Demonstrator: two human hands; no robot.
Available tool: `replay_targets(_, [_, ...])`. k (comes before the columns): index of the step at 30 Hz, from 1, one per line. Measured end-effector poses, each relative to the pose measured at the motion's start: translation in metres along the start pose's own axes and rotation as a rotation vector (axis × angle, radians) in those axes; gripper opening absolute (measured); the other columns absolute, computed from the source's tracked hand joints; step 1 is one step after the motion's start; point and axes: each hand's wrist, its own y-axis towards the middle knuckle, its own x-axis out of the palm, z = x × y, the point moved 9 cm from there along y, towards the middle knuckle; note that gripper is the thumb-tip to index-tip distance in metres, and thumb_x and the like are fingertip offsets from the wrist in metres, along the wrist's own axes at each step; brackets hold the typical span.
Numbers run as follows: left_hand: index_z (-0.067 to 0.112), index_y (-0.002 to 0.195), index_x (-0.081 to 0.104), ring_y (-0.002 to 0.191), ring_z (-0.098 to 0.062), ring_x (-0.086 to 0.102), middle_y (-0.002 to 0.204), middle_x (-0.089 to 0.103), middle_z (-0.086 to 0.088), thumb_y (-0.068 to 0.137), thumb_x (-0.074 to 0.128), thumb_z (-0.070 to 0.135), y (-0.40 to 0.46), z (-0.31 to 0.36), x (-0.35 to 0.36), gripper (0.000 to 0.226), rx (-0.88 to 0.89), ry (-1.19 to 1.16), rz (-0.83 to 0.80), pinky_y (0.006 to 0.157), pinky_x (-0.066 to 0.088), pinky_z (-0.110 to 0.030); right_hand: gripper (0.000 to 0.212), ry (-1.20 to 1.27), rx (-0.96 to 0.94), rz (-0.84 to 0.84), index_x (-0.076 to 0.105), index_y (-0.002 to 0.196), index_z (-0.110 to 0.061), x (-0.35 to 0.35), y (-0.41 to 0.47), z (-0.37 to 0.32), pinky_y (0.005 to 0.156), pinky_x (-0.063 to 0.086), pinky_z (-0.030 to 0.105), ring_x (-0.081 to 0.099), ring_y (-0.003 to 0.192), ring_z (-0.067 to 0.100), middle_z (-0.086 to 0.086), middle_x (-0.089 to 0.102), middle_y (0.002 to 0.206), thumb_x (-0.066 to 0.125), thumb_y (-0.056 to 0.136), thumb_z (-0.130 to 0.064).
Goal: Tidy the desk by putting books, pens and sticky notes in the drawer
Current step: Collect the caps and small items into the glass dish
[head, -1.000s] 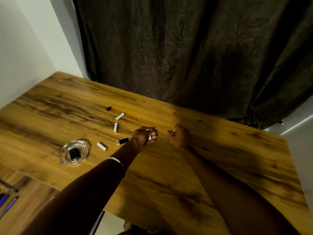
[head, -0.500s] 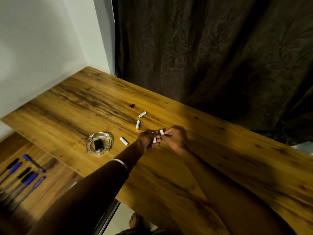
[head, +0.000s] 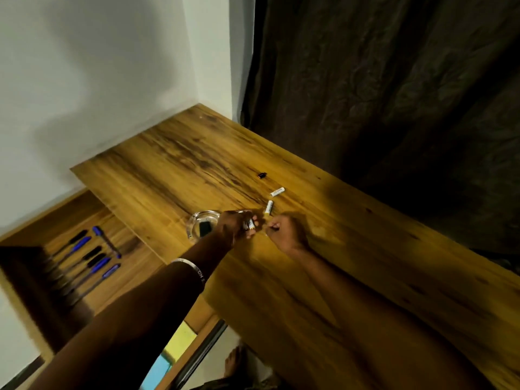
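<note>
Over the bench (head: pixel 365 249) my left hand (head: pixel 235 226) grips several batteries (head: pixel 250 224); my right hand (head: pixel 285 232) is curled, contents unclear. Pens (head: pixel 92 256) sit in the drawer (head: pixel 132 266). An overfull grip could spill batteries.

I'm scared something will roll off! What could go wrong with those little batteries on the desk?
The left hand already grips several batteries, so squeezing in more might make one slip out. The two loose batteries lying on the desk are round and could roll if the right hand bumps them. The glass ashtray sits right beside the left hand, so a careless move could knock it.
</note>
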Motion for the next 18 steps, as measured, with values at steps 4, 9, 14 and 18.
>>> replay_targets(4, [0.015,0.081,0.056,0.057,-0.009,0.065,0.066,0.068,0.002,0.094,0.052,0.01,-0.009,0.008,-0.044,0.014,-0.01,0.029,0.073,0.056,0.056,-0.022,0.02,-0.142,-0.13,-0.025,0.069,0.101,-0.02,0.033,-0.002,-0.038,0.08,0.052,0.031,0.064,0.102,0.024,0.004,0.07,0.107,0.066,0.082,-0.022])
replay_targets(9, [0.013,0.079,0.056,0.066,-0.016,0.06,0.064,0.065,0.0,0.095,0.048,0.01,-0.021,0.013,-0.075,0.019,-0.06,0.04,0.089,0.058,0.055,-0.024,0.028,-0.282,-0.219,-0.027,0.062,0.109,-0.016,0.066,-0.004,-0.065,0.087,0.052,0.039,0.061,0.106,0.027,0.006,0.063,0.114,0.069,0.081,-0.016])
replay_targets(14, [0.005,0.072,0.059,0.055,-0.02,0.058,0.063,0.06,-0.009,0.093,0.048,0.007,-0.03,0.011,-0.083,0.024,-0.158,-0.084,-0.008,0.066,0.043,-0.029,0.021,-0.228,-0.09,0.031,0.065,0.106,-0.013,0.066,0.002,-0.065,0.074,0.053,0.033,0.064,0.099,0.028,0.009,0.068,0.107,0.061,0.086,-0.01])
replay_targets(18, [0.005,0.101,0.064,0.08,-0.016,0.064,0.089,0.067,-0.006,0.087,0.063,0.016,-0.021,0.044,-0.114,0.017,0.261,0.151,-0.011,0.081,0.052,-0.027,0.019,0.013,-0.01,0.059,0.068,0.101,-0.008,0.061,0.011,-0.079,0.07,0.05,0.03,0.066,0.094,0.026,0.01,0.071,0.102,0.068,0.083,-0.015])
